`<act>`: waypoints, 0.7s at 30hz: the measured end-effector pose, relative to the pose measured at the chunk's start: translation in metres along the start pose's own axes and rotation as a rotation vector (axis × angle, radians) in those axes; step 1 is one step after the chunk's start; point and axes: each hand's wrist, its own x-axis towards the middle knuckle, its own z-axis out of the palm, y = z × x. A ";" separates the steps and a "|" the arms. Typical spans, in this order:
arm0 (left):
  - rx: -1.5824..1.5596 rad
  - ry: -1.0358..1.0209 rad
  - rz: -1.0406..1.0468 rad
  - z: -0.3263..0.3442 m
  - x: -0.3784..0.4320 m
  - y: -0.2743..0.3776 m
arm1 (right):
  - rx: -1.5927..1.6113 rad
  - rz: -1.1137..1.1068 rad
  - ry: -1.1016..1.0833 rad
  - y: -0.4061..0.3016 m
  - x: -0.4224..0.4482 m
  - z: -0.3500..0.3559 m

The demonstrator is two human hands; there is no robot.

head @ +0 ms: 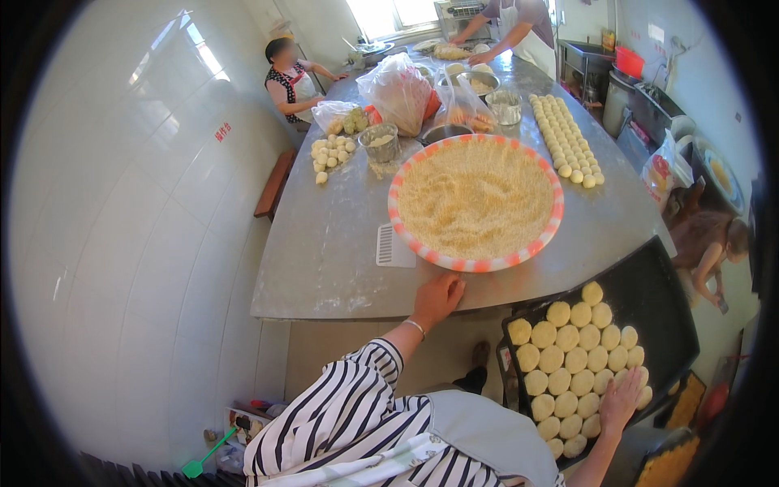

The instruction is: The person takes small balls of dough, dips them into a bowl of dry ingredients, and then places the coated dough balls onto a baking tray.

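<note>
My right hand (622,399) lies with its fingers extended over the right side of several flat, round, crumb-coated dough pieces (576,359), set in rows on a black baking tray (660,304). Whether it grips one of them cannot be told. My left hand (439,296), fingers curled, rests at the near edge of the metal table, just below a large round basin with a red and white rim (395,222). Pale yellow crumbs (478,195) fill the basin. A white slotted plastic scraper (392,246) lies on the table, left of the basin and partly against its rim.
On the metal table (322,243) are rows of dough balls (566,140) at right, a smaller pile (331,152) at left, a metal container (380,143) and plastic bags (398,91). Two people stand at the far part; another person (709,243) is low at the right.
</note>
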 end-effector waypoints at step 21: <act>-0.004 0.045 0.063 0.007 -0.001 -0.009 | 0.000 0.009 0.005 -0.001 -0.001 0.000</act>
